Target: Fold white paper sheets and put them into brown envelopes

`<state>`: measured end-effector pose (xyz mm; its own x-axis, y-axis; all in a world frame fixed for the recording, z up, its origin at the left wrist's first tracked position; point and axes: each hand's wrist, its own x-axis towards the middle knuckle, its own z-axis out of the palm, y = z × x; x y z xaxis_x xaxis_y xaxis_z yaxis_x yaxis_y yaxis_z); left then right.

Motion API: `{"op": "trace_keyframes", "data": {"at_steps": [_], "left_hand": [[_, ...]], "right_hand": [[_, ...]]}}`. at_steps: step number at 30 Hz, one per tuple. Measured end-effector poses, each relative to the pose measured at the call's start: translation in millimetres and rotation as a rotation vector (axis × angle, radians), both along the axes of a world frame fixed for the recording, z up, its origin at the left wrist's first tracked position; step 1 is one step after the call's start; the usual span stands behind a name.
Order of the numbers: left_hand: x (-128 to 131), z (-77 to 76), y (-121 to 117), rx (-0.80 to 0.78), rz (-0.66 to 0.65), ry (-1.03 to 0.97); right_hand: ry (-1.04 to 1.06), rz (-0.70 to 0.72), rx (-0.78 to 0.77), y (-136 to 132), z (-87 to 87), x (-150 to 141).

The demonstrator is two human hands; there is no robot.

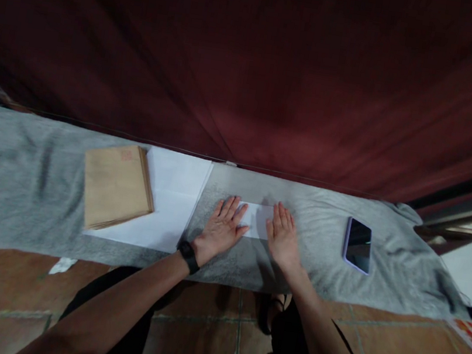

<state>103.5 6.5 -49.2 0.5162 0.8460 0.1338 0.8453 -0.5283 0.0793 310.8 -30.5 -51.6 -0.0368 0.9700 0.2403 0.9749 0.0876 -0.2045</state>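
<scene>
A narrow white piece of paper (258, 222), apparently folded, lies flat on the grey cloth between my hands. My left hand (224, 225) rests palm down on its left end, fingers stretched out and a black watch at the wrist. On the right end lies my right hand (283, 234), also flat, with its fingers close together and the thumb apart. Both hands cover the paper's ends. To the left is a stack of white sheets (174, 203), with a pile of brown envelopes (114, 185) lying partly over it.
A phone (359, 245) with a purple edge lies on the grey cloth (312, 259) at the right. Dark red fabric (250, 84) rises behind the narrow surface. Tiled floor (202, 343) shows below, with a crumpled white scrap (62, 265) at the left.
</scene>
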Motion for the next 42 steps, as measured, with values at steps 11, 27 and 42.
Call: {"op": "trace_keyframes", "data": {"at_steps": [11, 27, 42], "left_hand": [[-8.6, -4.1, 2.8, 0.01, -0.076, -0.003], [-26.2, 3.7, 8.4, 0.013, 0.019, 0.008], [17.0, -7.3, -14.6, 0.042, -0.115, -0.081]], "right_hand": [[-0.019, 0.213, -0.008, -5.5, -11.9, -38.4], [-0.107, 0.036, -0.004, -4.9, -18.4, -1.7], [-0.099, 0.019, 0.0, -5.5, -18.7, -4.4]]}}
